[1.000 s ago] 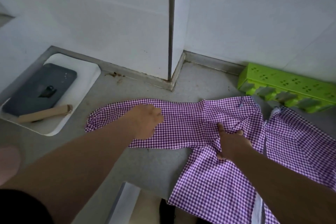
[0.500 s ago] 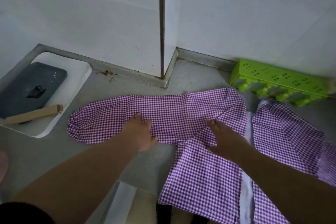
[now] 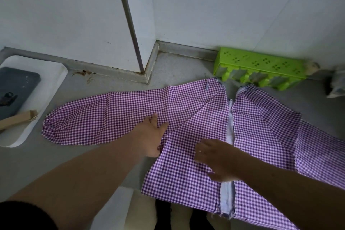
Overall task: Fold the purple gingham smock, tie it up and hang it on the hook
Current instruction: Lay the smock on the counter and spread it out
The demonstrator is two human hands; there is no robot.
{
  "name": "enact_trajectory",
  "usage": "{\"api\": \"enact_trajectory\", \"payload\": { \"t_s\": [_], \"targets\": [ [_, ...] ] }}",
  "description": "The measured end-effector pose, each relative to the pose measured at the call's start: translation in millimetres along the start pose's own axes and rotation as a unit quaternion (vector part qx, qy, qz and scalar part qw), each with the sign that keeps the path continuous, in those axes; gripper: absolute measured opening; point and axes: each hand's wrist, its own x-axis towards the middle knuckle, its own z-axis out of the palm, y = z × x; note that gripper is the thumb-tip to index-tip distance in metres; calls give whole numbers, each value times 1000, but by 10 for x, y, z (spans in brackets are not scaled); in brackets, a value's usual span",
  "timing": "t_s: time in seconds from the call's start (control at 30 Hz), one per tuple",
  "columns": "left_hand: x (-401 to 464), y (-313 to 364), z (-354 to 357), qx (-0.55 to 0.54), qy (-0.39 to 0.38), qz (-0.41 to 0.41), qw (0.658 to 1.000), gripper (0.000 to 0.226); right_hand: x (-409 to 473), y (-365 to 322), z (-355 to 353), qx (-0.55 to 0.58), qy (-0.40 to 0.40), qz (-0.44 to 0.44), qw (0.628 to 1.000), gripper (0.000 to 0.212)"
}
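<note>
Purple gingham smock (image 3: pixel 186 117) lies spread flat on the grey tabletop (image 3: pixel 93 155) across the middle of the frame, one sleeve reaching left. My left hand (image 3: pixel 151 136) presses on it at the sleeve's base, fingers relaxed; my right hand (image 3: pixel 216 158) rests flat and released on the body panel. I see a green rack (image 3: pixel 261 65) at upper right and a white tray (image 3: pixel 37 99) at left.

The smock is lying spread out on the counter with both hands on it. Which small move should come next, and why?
Probably fold the long sleeve inward over the body. The purple gingham smock lies flat and unfolded, that sleeve stretches far out toward the white tray, and the left hand already rests at its base, while the right hand rests on the body.
</note>
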Motion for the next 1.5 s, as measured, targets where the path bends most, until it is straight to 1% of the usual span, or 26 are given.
{"api": "enact_trajectory", "payload": {
  "t_s": [0.07,0.13,0.2,0.27,0.33,0.57,0.67,0.77,0.87,0.93,1.0,1.03,1.07,1.1,1.23,1.27,1.33,1.4,1.47,1.5],
  "targets": [
    [7,35,-51,-16,-18,-10,1000,101,-181,-100,57,-3,-63,-76,995,57],
    [32,67,-72,-31,-21,-20,999,93,-299,-163,124,-18,-92,-113,989,57],
    [56,76,-53,-26,-23,-29,999,94,-341,-205,185,-38,-81,-128,988,46],
    [64,100,-21,-2,-24,-36,999,100,-378,-222,213,-47,-54,-138,988,29],
    [65,98,-13,12,-26,-38,999,106,-385,-238,230,-53,-43,-145,987,20],
    [43,106,-56,34,-39,-30,998,115,-496,-239,176,-57,-50,-156,985,18],
    [18,118,-46,43,-41,-36,998,119,-606,-195,203,-62,-58,-146,986,15],
    [8,131,-44,46,-43,-42,997,123,-686,-173,228,-66,-70,-135,986,17],
    [4,177,-56,55,-31,-49,997,125,-722,-194,271,-51,-51,-120,990,16],
    [-12,257,-86,73,21,-9,997,124,-776,-198,285,-27,-39,-101,994,17],
    [-23,370,-96,82,81,75,990,118,-812,-192,274,-16,-44,-86,995,27],
    [-21,459,-99,87,90,110,986,117,-843,-190,272,-15,-51,-82,995,29],
    [-14,558,-96,89,83,127,984,117,-866,-188,267,-13,-55,-83,995,29],
    [-5,656,-85,92,66,126,986,119,-879,-185,274,-14,-63,-83,994,28],
    [39,971,-98,95,13,73,993,132,-946,-142,388,-20,-99,-36,994,36],
    [47,1023,-130,102,3,66,993,134,-964,-135,416,-18,-107,-25,994,35],
    [50,1089,-188,125,-16,56,990,137,-969,-147,420,-25,-117,-16,993,23],
    [36,1132,-230,143,-28,51,988,139,-970,-179,409,-21,-114,-16,993,20],
    [11,1142,-242,149,-33,51,987,140,-959,-215,383,5,-117,-38,992,19],
    [6,1150,-250,151,-34,52,987,140,-963,-225,363,10,-104,-54,993,17]
  ]
}}
